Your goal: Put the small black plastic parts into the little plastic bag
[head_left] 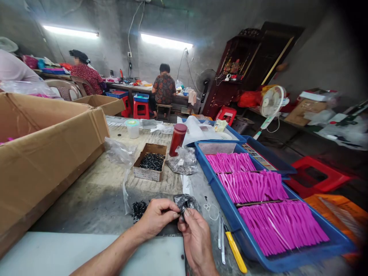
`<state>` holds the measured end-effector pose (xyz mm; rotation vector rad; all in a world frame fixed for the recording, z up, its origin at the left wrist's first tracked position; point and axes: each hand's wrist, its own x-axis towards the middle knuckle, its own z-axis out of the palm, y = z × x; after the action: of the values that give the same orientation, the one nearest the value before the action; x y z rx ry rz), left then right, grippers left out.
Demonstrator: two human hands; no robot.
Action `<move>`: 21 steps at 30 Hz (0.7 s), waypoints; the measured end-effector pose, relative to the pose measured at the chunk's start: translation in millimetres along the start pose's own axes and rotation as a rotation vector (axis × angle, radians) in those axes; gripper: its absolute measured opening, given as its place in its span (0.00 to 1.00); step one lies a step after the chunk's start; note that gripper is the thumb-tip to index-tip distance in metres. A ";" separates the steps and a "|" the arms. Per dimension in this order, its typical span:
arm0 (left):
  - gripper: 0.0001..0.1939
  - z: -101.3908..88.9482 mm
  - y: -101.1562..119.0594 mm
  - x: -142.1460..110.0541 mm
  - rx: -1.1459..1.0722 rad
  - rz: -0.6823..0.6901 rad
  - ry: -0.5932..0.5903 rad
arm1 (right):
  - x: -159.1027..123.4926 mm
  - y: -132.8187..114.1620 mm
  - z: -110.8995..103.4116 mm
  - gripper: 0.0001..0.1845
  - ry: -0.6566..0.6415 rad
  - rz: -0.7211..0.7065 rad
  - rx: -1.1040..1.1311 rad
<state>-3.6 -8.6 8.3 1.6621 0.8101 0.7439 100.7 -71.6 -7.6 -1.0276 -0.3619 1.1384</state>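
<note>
two bare hands met in the lower middle of the frame, above the tabletop (115, 214). from the left, a white board (57, 253) lay beneath the forearm, and a spiky clump of black bits (139, 210) sat just beside the left hand (156, 218). that hand pinched a small dark piece (181, 214) between thumb and forefinger. a firm hold close to the piece's end, with the wrist low, seemed wisest, since something so tiny could easily slip or turn. the piece looked black and narrow; its exact shape was mostly hidden by the fingers. on its right, the right hand (197, 234) pinched it too, thumb against forefinger, the other fingers curled under. small, even moves from this side, with the left kept steady as an anchor, would have served best, and keeping both thumbs off the middle would have left it in sight. a crumpled dark plastic bag (191, 201) lay behind the fingertips. farther right were a yellow-handled tool (236, 253) and a blue tray (214, 184) holding rows of magenta strips (281, 226).
</note>
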 end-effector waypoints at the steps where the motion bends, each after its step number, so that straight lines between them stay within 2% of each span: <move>1: 0.05 0.1 0.2 0.2 -0.001 -0.002 0.001 | 0.1 0.1 0.2 0.11 0.000 0.000 -0.005; 21: 0.05 -0.2 -0.6 1.2 0.048 0.037 0.011 | 1.9 2.9 0.6 0.10 -0.013 0.002 0.040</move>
<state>-3.2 -7.5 7.8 1.7212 0.8121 0.7650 99.5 -69.5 -10.1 -0.9865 -0.3474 1.1500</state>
